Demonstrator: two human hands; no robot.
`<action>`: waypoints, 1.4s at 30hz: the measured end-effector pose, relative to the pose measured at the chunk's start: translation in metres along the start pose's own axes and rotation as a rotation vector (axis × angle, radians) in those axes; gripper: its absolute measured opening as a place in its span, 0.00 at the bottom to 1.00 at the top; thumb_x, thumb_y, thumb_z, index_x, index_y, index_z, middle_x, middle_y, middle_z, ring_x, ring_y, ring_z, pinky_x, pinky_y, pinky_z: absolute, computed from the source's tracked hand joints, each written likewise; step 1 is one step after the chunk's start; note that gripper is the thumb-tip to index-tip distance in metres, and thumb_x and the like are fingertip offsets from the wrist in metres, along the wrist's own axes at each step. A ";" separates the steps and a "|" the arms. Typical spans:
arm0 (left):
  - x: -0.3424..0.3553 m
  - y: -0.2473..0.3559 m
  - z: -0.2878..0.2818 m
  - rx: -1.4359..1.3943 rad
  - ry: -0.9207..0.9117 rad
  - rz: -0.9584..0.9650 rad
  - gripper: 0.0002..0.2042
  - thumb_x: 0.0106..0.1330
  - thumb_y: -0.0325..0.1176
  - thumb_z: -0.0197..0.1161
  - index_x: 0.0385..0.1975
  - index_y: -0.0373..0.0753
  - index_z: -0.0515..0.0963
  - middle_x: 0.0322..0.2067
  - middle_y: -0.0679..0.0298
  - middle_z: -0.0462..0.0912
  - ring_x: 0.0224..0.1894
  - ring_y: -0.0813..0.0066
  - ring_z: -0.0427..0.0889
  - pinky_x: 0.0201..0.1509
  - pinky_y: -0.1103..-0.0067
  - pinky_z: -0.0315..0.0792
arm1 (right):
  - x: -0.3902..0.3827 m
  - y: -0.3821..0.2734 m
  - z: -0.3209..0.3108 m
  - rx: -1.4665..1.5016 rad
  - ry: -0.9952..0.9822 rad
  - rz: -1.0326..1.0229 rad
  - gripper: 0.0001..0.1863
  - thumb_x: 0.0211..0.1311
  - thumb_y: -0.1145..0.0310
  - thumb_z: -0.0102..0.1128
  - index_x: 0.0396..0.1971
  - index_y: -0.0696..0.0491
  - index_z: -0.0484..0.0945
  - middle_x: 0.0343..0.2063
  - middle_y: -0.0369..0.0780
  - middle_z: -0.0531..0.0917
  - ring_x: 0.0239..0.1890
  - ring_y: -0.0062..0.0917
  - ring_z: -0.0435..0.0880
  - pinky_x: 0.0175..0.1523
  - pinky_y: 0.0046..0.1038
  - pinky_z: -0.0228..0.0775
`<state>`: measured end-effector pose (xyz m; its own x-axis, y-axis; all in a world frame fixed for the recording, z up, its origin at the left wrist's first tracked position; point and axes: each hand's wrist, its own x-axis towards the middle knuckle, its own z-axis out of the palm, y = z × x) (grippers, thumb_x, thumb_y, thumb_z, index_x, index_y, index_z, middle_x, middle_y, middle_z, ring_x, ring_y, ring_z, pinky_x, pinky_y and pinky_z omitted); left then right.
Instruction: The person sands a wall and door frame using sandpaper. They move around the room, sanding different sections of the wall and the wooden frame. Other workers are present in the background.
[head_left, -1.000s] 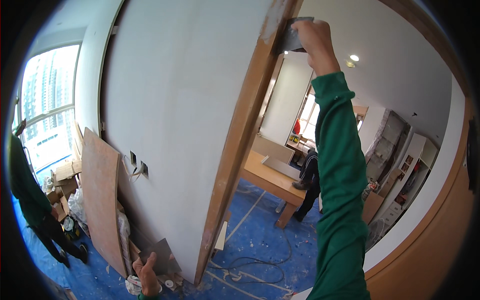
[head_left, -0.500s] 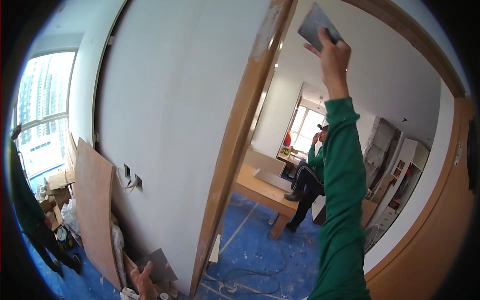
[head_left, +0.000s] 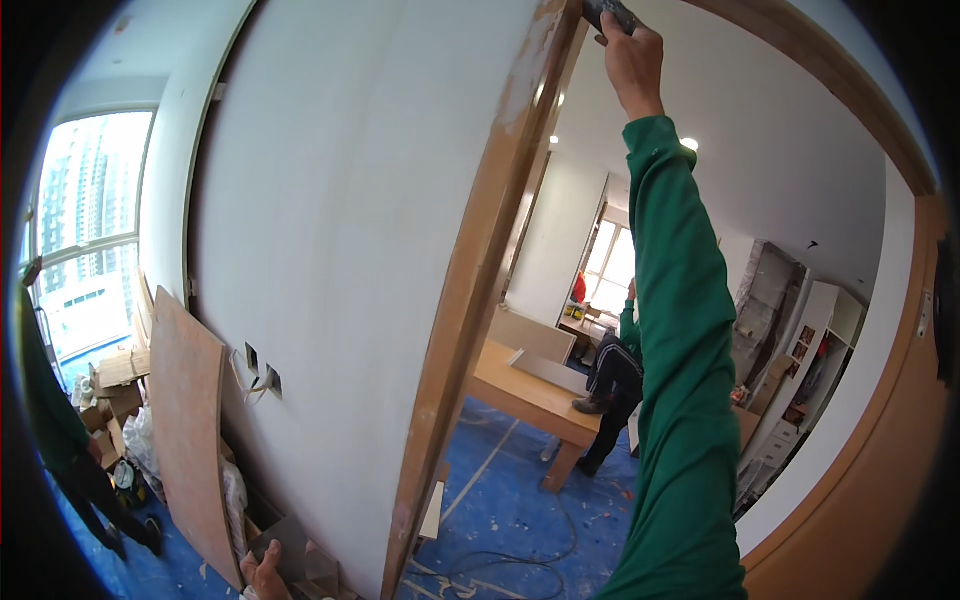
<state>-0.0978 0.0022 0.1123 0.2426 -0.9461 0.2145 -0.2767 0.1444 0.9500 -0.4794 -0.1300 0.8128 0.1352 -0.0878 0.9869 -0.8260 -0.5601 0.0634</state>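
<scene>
Head | right hand point(head_left: 634, 70): scraper point(head_left: 614, 15) cropped above | left hand point(head_left: 264, 577) cropped below: plate point(head_left: 290, 543)

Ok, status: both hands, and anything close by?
Right hand raised, gripping gray blade beside door frame. Left hand low, holding gray plate. Wooden board leaning near left hand.

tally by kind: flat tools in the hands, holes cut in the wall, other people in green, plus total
Held flat tools: 2 (dark tool in right hand, grey tool in left hand)
Wall holes: 2 (upper hole, lower hole)
Others in green: 2 (leftmost person, person by table)
Total: 6
</scene>
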 end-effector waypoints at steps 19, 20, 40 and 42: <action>0.036 -0.042 0.009 0.017 -0.102 0.164 0.32 0.50 0.20 0.52 0.62 0.34 0.73 0.50 0.39 0.79 0.50 0.43 0.79 0.59 0.62 0.72 | -0.073 -0.011 0.000 0.439 -0.096 -0.108 0.15 0.68 0.71 0.54 0.46 0.66 0.80 0.38 0.47 0.85 0.39 0.36 0.86 0.47 0.34 0.82; 0.038 -0.040 0.010 0.080 -0.104 0.150 0.32 0.50 0.20 0.53 0.62 0.34 0.73 0.50 0.40 0.79 0.50 0.44 0.80 0.59 0.63 0.72 | -0.085 -0.010 0.002 0.359 -0.093 -0.122 0.16 0.69 0.68 0.56 0.47 0.65 0.81 0.39 0.45 0.86 0.40 0.33 0.86 0.48 0.32 0.82; 0.047 0.096 0.047 -0.894 -0.070 -0.286 0.10 0.66 0.33 0.62 0.39 0.33 0.81 0.36 0.61 0.85 0.36 0.72 0.84 0.42 0.77 0.79 | -0.303 -0.040 -0.039 0.864 0.162 0.322 0.15 0.70 0.71 0.55 0.54 0.57 0.76 0.51 0.41 0.81 0.54 0.38 0.81 0.53 0.50 0.79; 0.048 0.130 0.058 -0.929 -0.217 -0.267 0.09 0.65 0.33 0.63 0.40 0.34 0.81 0.36 0.60 0.85 0.37 0.71 0.85 0.44 0.77 0.79 | -0.362 -0.067 -0.040 1.003 0.311 0.571 0.20 0.70 0.69 0.55 0.60 0.55 0.71 0.55 0.40 0.78 0.58 0.40 0.78 0.56 0.57 0.75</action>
<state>-0.1764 -0.0412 0.2330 -0.0101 -0.9999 0.0093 0.6241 0.0009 0.7813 -0.4951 -0.0281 0.4568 -0.3653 -0.4076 0.8369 0.0906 -0.9103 -0.4039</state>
